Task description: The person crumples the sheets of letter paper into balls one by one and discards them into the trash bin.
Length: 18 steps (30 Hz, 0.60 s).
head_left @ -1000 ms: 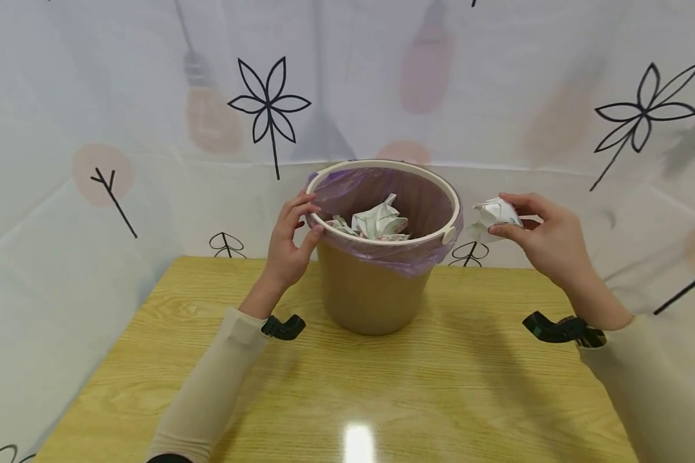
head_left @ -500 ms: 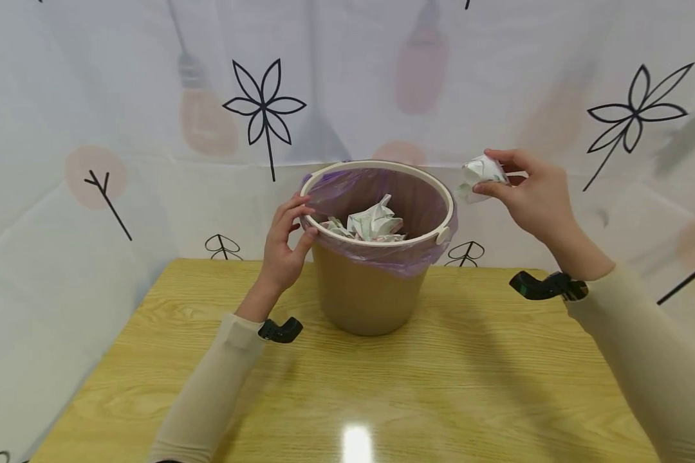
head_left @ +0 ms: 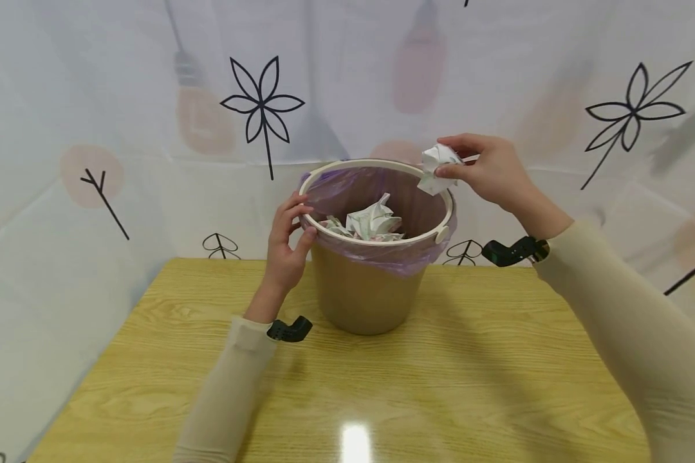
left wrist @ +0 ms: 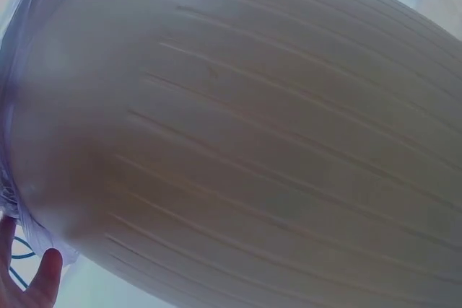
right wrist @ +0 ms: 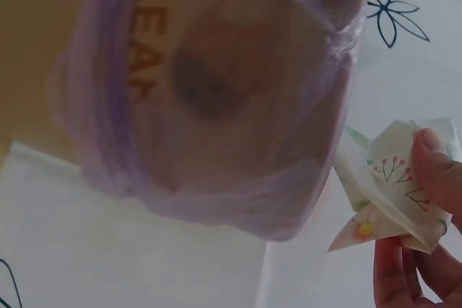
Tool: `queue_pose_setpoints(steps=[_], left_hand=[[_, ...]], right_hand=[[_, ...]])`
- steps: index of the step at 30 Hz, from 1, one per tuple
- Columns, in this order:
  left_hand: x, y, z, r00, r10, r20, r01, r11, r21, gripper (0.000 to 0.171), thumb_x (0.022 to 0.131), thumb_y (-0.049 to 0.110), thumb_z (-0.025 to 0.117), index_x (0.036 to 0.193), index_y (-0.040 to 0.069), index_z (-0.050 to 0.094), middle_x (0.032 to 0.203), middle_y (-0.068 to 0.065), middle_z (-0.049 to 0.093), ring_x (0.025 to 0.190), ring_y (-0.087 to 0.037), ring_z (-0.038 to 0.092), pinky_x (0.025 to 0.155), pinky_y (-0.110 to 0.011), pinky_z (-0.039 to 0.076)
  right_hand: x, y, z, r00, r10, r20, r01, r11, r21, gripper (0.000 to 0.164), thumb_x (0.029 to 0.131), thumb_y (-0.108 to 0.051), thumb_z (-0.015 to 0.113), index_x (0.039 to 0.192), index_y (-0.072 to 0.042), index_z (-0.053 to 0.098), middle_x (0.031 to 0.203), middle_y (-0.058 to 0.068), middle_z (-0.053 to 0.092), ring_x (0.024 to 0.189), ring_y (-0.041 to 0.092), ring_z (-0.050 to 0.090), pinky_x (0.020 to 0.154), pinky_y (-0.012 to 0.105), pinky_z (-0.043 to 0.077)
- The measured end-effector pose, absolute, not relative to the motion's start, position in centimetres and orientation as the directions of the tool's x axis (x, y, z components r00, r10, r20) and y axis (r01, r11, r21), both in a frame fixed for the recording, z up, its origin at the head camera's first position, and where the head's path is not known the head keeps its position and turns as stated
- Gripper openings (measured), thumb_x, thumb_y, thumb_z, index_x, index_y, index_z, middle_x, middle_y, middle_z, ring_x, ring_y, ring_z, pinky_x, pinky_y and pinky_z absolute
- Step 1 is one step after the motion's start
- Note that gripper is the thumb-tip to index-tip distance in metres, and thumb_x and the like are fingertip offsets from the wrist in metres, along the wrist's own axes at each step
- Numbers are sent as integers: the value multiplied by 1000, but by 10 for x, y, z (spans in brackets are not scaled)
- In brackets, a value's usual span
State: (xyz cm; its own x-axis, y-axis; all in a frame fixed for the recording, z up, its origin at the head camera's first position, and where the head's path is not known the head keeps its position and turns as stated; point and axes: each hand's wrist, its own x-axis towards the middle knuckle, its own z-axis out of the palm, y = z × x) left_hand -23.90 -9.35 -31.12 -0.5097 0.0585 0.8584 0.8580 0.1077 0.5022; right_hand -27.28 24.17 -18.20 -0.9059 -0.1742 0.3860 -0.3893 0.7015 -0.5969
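A brown trash can (head_left: 365, 292) with a cream rim stands on the table, lined with a purple plastic bag (head_left: 402, 260). My left hand (head_left: 286, 251) holds the can's left rim, fingers over the top and thumb against the near side. Between the thumb and fingers of my right hand (head_left: 492, 170) is a crumpled piece of paper (head_left: 437, 168), overlapping the can's right rear rim in the head view. The right wrist view shows printed sprigs and flowers on this paper (right wrist: 397, 178). Inside the can lies more crumpled paper (head_left: 373, 220).
The can rests toward the back of a yellow wood-grain table (head_left: 347, 379). Directly behind hangs a white cloth (head_left: 150, 116) printed with flowers and light bulbs, and it also runs along the left side. A round cream knob (head_left: 442, 234) juts from the can's right rim.
My right hand has risen and moved left with the crumpled paper, from beside the can to its right rear rim. My left hand keeps its hold on the rim.
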Motion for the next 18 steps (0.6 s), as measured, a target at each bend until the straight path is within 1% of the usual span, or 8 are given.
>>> queue_pose_setpoints(steps=[2,5,9,14,16,18], left_hand=[[-240,-93,-312,-504,60,861,861,104,497,31,87,-12,54,117,-17,53,137,-38,43,141,-47,28,91,-60,42],[-241,-92,-312,-500,58,864,864,101,493,31,87,-12,54,117,-17,53,137,-39,42,141,-47,27,91,-62,42],[-241,-92,-313,-502,46,864,862,105,496,31,87,-12,53,118,-16,53,137,-38,43,141,-47,28,90,-62,42],[-240,-92,-312,-512,51,857,856,106,505,31,87,-13,53,118,-17,52,138,-38,42,141,-47,28,90,-61,44],[-240,-91,-313,-514,52,856,855,103,508,31,87,-14,53,118,-17,52,138,-38,42,141,-47,28,89,-62,44],[-241,-91,-313,-516,52,855,854,103,510,31,87,-13,53,118,-16,52,138,-38,42,142,-47,27,89,-62,44]], right_hand=[[-279,237,-180,-909,-198,366,-391,707,-590,54,89,-30,77,138,-14,61,122,12,64,106,24,60,71,18,49],[-287,230,-176,-911,-268,315,-409,696,-590,54,89,-31,77,138,-13,61,123,12,64,106,22,58,76,22,47],[-299,218,-171,-905,-355,235,-421,667,-614,54,89,-33,77,137,-12,61,124,11,65,103,20,59,82,28,47],[-313,206,-163,-899,-407,163,-415,668,-619,53,90,-32,76,136,-10,62,114,9,68,93,19,61,82,31,50],[-318,202,-160,-896,-427,125,-405,667,-625,51,91,-29,75,136,-10,62,109,6,70,90,18,61,81,31,50],[-322,198,-158,-888,-453,82,-397,665,-633,49,92,-29,74,136,-12,63,108,4,71,90,17,61,83,32,49]])
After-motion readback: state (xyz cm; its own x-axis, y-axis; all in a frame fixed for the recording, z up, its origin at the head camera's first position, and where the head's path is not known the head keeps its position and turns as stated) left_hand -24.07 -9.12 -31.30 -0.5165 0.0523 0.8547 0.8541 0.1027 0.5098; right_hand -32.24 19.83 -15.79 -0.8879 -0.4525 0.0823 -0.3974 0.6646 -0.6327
